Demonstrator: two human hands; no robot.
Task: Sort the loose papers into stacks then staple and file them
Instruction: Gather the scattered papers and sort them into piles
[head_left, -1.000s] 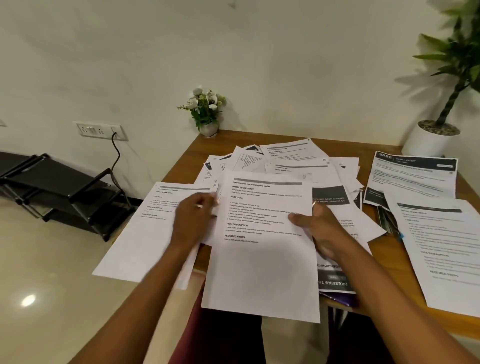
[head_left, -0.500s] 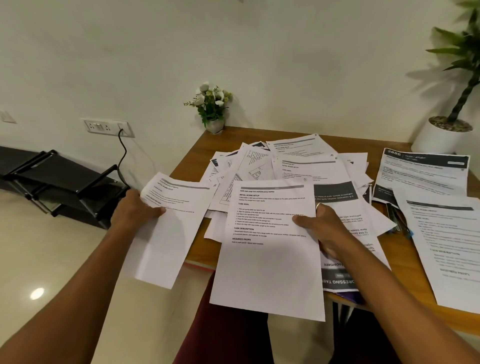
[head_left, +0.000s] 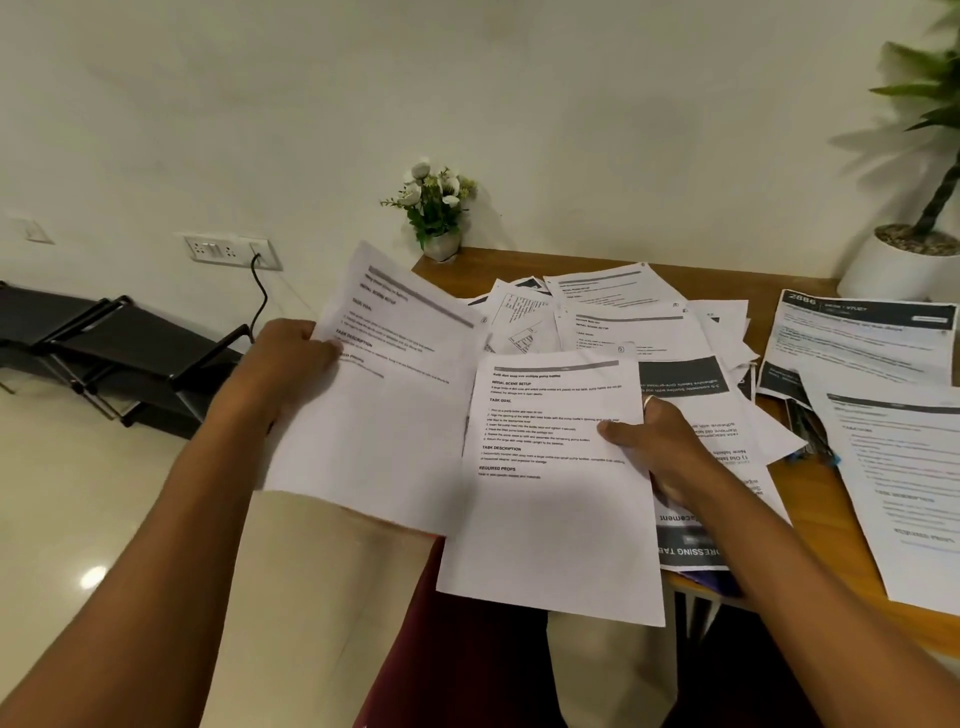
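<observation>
Whereas a second before both hands had been at one sheet, a second sheet (head_left: 384, 405) had since been drawn off by the left hand (head_left: 283, 364) and was held raised and tilted beyond the left edge of the table (head_left: 519, 262), fingers closed together over its left margin, thumb unseen. The first sheet (head_left: 550, 499) was held over the lap by the right hand (head_left: 660, 441), thumb pressed on top, fingers hidden beneath. Sorting was judged barely begun, since the pile (head_left: 623, 322) lay jumbled on the table and nothing stapled was seen.

Pens (head_left: 802, 426) partly under pprs (head_left: 727, 322).
</observation>
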